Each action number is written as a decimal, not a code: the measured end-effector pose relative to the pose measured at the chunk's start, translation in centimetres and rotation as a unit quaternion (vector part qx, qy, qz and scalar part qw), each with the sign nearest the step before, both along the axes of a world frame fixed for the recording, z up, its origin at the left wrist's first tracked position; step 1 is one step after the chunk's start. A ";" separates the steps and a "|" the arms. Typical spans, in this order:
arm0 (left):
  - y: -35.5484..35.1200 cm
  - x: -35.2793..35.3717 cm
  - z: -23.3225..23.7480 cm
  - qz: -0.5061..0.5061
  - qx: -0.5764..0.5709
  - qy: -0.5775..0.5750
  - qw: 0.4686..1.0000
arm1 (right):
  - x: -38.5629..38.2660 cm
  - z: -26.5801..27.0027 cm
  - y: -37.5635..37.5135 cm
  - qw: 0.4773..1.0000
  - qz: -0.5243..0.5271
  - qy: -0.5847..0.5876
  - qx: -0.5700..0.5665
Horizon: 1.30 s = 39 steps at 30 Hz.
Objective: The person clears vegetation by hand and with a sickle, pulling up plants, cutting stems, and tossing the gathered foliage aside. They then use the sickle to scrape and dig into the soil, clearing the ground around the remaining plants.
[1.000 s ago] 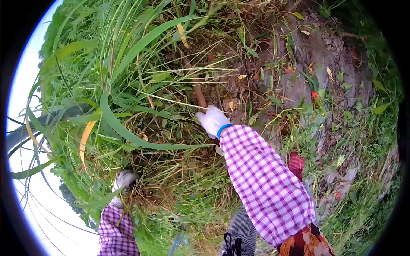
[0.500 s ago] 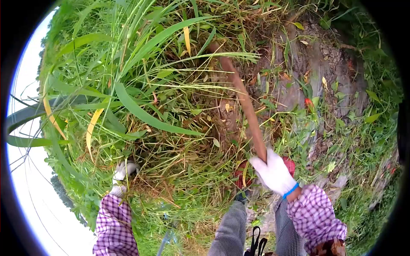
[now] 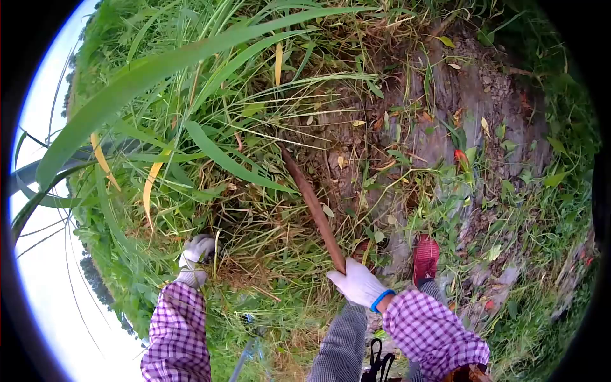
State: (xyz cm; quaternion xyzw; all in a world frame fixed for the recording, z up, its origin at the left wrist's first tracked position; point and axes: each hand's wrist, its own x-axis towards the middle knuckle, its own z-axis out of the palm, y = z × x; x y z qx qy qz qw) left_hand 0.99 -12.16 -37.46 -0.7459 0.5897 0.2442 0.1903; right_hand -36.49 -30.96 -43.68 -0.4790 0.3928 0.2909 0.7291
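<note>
My right hand [image 3: 358, 283], in a white glove with a blue band at the wrist, is wrapped round a wooden handle [image 3: 312, 200]. The handle slants up and leftward, and its far end disappears among the cut grass. At the left, my gloved left hand [image 3: 197, 251] is closed at the edge of a clump of weeds and dry grass [image 3: 254, 248], with stems at its fingers. Its fingertips are partly hidden. Long green blades [image 3: 235, 162] arch over the ground ahead of both hands.
Bare soil under streaked plastic film [image 3: 439, 134] runs along the right, strewn with leaves. One red shoe [image 3: 426, 258] stands on it. Tall green growth [image 3: 127, 83] fills the left side. A thin bluish pole [image 3: 242, 361] shows at the bottom.
My right hand has come down and leftward with the handle, whose far end is lower and further left. My left hand has shifted slightly right and up. The red shoe shows more fully.
</note>
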 end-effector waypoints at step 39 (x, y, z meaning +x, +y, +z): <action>-21.5 -5.0 -12.8 -0.079 0.536 -0.198 0.817 | -3.6 -0.6 -2.8 0.988 0.090 -0.002 -0.127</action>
